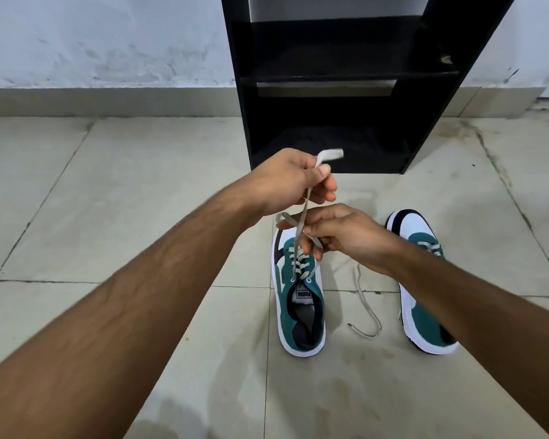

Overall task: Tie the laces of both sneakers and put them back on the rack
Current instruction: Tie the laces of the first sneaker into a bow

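Two teal, white and black sneakers stand on the tiled floor, toes toward the rack. Over the left sneaker (pixel 301 315), my left hand (pixel 286 182) pinches one grey lace (pixel 300 226) and pulls it up taut, its end sticking out above my fingers. My right hand (pixel 346 232) is just above the shoe's toe and grips the other lace end, which crosses the first. The right sneaker (pixel 425 324) is partly hidden by my right forearm; its loose lace (pixel 363 299) trails on the floor between the shoes.
A black open shoe rack (pixel 339 74) stands against the pale wall straight ahead, its shelves bare. Large beige floor tiles (pixel 124 191) lie all around the shoes.
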